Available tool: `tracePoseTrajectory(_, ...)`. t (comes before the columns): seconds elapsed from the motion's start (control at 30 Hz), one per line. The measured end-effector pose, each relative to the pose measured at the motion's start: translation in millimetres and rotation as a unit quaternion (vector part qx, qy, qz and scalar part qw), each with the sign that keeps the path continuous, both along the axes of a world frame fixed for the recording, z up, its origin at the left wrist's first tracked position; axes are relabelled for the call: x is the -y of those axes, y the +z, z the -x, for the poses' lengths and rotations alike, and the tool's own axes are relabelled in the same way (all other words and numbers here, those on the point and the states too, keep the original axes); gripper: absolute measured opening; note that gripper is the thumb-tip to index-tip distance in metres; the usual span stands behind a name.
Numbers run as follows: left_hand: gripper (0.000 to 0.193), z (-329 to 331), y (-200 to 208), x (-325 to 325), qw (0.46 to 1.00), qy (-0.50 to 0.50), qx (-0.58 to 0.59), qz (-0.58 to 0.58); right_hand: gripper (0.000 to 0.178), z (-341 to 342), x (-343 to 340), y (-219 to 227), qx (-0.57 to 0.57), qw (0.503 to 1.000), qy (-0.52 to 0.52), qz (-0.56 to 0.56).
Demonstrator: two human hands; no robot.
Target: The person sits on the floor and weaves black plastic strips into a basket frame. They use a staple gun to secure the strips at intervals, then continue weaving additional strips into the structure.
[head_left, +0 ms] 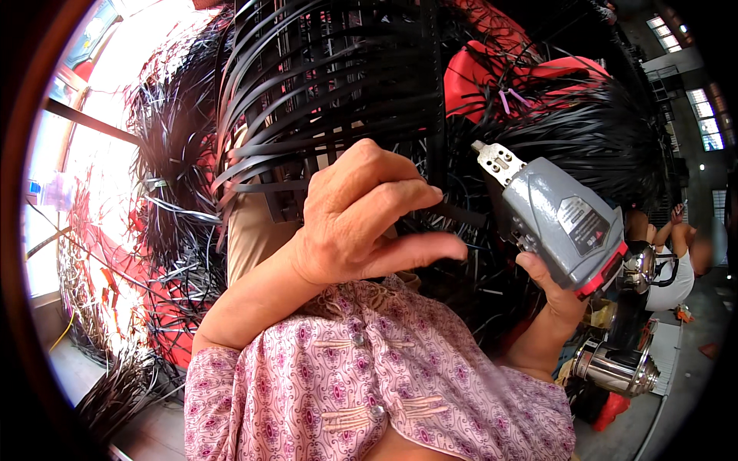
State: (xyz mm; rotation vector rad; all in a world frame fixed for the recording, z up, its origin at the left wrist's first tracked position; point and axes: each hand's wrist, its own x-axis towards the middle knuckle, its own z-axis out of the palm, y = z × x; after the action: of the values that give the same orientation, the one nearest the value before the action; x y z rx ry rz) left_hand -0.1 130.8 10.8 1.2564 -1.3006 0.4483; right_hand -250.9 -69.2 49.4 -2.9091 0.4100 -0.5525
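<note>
A grey hand-held power tool (565,219) with a metal nose plate and a red base is in my right hand (555,296). Its nose tilts up and left; my thumb shows on its near side, while the other fingers are hidden. My left hand (365,215) hovers left of the tool, its fingers bent and its thumb stretched well apart from them. Just past its fingertips lies a short black strip (465,216); whether they touch it I cannot tell. Beyond the hand, a frame of long black strips (330,107) curves across my lap.
Bundles of loose black strips lie at the left (173,115) and far right (600,123), over red cloth (469,81). At the right stand a shiny metal pot (615,367) and a kettle (639,269). Another person (676,269) in white sits at far right.
</note>
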Motion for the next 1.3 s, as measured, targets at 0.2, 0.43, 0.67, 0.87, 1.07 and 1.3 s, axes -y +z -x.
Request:
tracePoseTrajectory(0.2,0.025,0,-4,6,0.994,0.032,-0.085,-0.057,0.076,-1,2,-1,0.020,0.998,0.002,-0.063)
tracePoseTrajectory(0.43,0.022,1,-14,20,0.981,0.144,-0.035,-0.126,0.073,-14,-18,-9,0.276,0.790,-0.076,-0.542)
tracePoseTrajectory(0.67,0.021,0,-16,27,0.973,0.178,-0.009,-0.145,0.067,-39,-14,21,0.118,0.837,-0.098,-0.525)
tracePoseTrajectory(0.87,0.019,-1,-15,31,0.970,0.185,-0.007,-0.160,0.063,-60,-12,38,0.043,0.868,-0.086,-0.488)
tracePoseTrajectory(1.07,0.017,-1,-15,32,0.968,0.184,-0.017,-0.168,0.058,-70,-13,40,0.015,0.885,-0.081,-0.458)
tracePoseTrajectory(1.3,0.017,1,-8,27,0.964,0.170,-0.037,-0.202,0.053,-78,-13,47,-0.003,0.894,-0.071,-0.443)
